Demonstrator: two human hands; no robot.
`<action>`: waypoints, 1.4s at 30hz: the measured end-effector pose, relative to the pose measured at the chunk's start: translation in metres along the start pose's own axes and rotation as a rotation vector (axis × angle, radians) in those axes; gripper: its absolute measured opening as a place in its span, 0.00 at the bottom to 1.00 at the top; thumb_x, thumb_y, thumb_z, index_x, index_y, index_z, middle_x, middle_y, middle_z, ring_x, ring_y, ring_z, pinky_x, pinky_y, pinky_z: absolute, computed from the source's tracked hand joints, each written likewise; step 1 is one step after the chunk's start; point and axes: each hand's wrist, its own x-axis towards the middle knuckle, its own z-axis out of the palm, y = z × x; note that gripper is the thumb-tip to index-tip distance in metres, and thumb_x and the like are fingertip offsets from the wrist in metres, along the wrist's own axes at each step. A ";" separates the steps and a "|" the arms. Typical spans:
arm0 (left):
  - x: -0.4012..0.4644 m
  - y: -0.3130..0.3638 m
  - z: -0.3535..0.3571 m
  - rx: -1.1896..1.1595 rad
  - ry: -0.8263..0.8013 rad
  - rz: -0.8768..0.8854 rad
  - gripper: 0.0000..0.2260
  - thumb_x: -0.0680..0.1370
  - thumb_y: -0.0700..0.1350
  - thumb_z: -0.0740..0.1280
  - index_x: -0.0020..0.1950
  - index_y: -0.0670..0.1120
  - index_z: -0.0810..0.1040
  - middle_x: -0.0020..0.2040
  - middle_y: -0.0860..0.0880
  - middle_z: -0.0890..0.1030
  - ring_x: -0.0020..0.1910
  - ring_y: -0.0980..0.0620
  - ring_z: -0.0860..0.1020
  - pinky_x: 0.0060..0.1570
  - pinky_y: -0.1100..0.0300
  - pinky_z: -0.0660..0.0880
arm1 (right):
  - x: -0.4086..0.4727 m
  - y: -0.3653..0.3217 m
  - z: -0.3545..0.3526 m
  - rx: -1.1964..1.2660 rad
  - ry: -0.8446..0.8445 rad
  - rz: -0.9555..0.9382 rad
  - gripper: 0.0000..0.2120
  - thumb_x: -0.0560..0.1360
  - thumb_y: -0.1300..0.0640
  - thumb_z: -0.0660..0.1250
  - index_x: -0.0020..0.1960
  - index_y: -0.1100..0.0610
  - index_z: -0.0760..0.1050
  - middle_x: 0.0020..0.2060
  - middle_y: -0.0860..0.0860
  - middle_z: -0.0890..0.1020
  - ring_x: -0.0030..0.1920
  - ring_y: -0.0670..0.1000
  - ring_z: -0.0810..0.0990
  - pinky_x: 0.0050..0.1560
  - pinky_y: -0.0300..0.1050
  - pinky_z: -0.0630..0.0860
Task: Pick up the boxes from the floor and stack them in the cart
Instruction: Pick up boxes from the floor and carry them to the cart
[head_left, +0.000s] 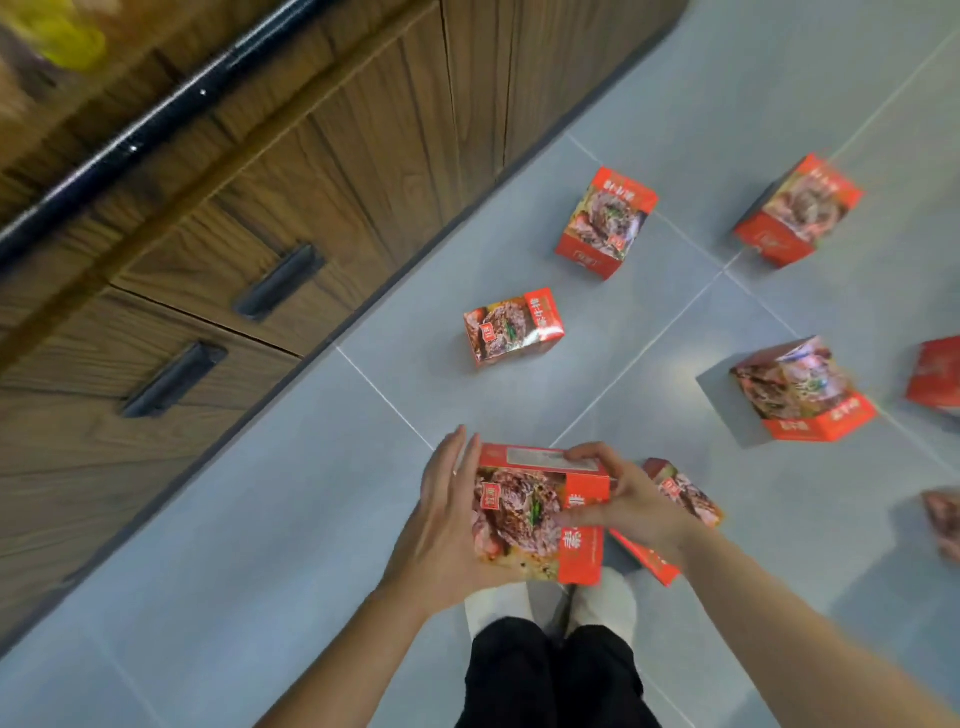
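Observation:
A red box with a meat picture (524, 512) is held above my feet between both hands. My left hand (441, 525) presses flat against its left side with straight fingers. My right hand (631, 501) grips its right end, fingers over the top edge and thumb across the front. Another red box (691, 499) lies on the floor just behind my right hand, partly hidden. Several more of the same boxes are scattered on the grey tiles, such as a near one (514, 327), one farther back (605, 223) and one at the right (800, 389). No cart is in view.
A wooden cabinet (223, 249) with dark handles and a black counter edge runs along the left side. Grey floor tiles (260, 571) spread between it and the boxes. My white slippers (605, 597) and dark trousers show below the held box.

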 end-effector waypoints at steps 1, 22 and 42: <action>0.003 0.003 -0.001 -0.143 0.007 -0.125 0.60 0.57 0.69 0.74 0.77 0.56 0.40 0.77 0.55 0.41 0.76 0.56 0.43 0.69 0.56 0.57 | -0.007 0.001 -0.004 0.026 0.003 -0.007 0.31 0.62 0.70 0.78 0.59 0.56 0.70 0.50 0.58 0.83 0.49 0.56 0.83 0.48 0.51 0.81; 0.067 -0.023 0.100 0.208 0.019 -0.040 0.43 0.57 0.62 0.78 0.66 0.47 0.68 0.57 0.47 0.74 0.55 0.44 0.73 0.54 0.49 0.71 | 0.005 0.142 -0.079 -0.178 0.827 0.220 0.38 0.67 0.43 0.75 0.73 0.47 0.63 0.74 0.56 0.56 0.74 0.57 0.58 0.72 0.51 0.58; 0.002 0.132 -0.106 0.345 0.075 -0.172 0.49 0.58 0.81 0.60 0.68 0.50 0.66 0.56 0.50 0.71 0.56 0.47 0.69 0.57 0.51 0.69 | -0.125 -0.071 -0.064 -0.416 0.724 0.089 0.30 0.64 0.42 0.74 0.63 0.48 0.69 0.68 0.58 0.63 0.68 0.63 0.60 0.67 0.54 0.61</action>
